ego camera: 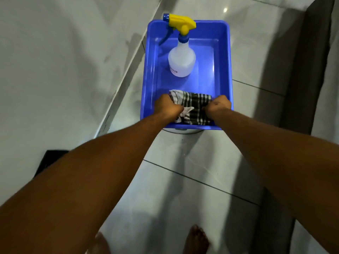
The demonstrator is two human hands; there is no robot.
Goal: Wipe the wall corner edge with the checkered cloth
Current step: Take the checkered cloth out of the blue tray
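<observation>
The black-and-white checkered cloth (194,108) lies bunched at the near end of a blue plastic tub (149,85). My left hand (167,107) is closed on the cloth's left end. My right hand (219,106) is closed on its right end. Both fists rest inside the tub, just behind its near rim. The wall (55,61) rises on the left, and its bottom edge (126,74) runs diagonally beside the tub.
A white spray bottle (181,61) with a yellow and blue trigger stands at the far end of the tub. The tub sits on something white and round on the tiled floor (183,189). A dark door frame (308,70) stands at the right. My bare feet show at the bottom.
</observation>
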